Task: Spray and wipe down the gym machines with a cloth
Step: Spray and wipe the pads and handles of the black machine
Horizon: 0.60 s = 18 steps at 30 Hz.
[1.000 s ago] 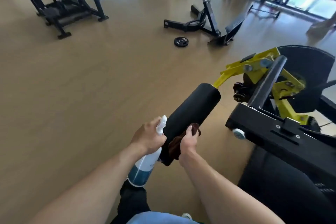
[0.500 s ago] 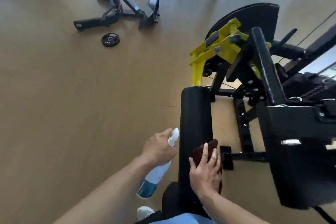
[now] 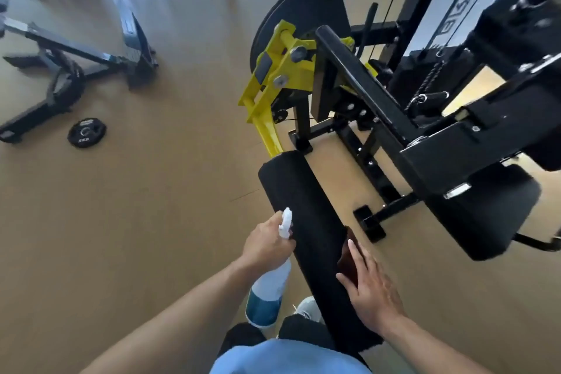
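My left hand grips the spray bottle beside the roller pad, open floor to its left. My right hand, fingers flat, presses the brown cloth, mostly hidden, onto the pad's right edge.

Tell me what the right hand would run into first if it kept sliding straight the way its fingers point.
Probably nothing solid soon: the right hand presses the brown cloth along the black roller pad, fingers aimed up its length. It would likely follow the pad toward the yellow arm; depth is unclear.
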Available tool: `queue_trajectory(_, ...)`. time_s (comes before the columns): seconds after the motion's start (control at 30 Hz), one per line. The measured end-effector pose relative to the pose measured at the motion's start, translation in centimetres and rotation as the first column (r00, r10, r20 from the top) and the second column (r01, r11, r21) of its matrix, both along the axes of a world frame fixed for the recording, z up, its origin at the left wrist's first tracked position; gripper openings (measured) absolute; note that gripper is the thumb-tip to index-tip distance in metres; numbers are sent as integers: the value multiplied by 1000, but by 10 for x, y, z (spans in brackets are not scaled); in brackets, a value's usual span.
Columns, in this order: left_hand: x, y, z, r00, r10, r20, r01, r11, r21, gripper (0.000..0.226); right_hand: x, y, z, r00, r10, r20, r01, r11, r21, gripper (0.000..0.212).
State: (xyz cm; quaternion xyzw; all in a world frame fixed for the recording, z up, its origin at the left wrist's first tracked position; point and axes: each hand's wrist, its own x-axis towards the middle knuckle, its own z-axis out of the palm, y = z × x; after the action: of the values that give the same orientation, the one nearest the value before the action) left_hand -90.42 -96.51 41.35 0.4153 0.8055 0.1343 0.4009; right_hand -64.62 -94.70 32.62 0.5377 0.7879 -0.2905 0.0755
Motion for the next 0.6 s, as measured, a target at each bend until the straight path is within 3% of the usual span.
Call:
queue_trajectory(0.13,-8,4,-4,997,-73,2,73,997,-38,2,-5,-5,6,996,-65,62,66,998,-12,90)
queue_trajectory(0.33,-32,12,-15,981,-190,23,189,981,40,27,-17,-14,22,971,-219,100,224,974,-44,75)
queue_trajectory(0.4,-43,16,-15,971,-236,38,235,972,27,18,-26,-22,27,946,-304,117,310,950,-38,73)
queue_trajectory(0.47,-54,19,-17,955,-284,82,285,959,5,12,-39,-30,39,900,-427,91,430,903,-9,69)
queue_trajectory(0.6,-75,19,-20,921,-370,123,369,929,29,19,-80,-40,68,735,-677,-48,678,734,28,59)
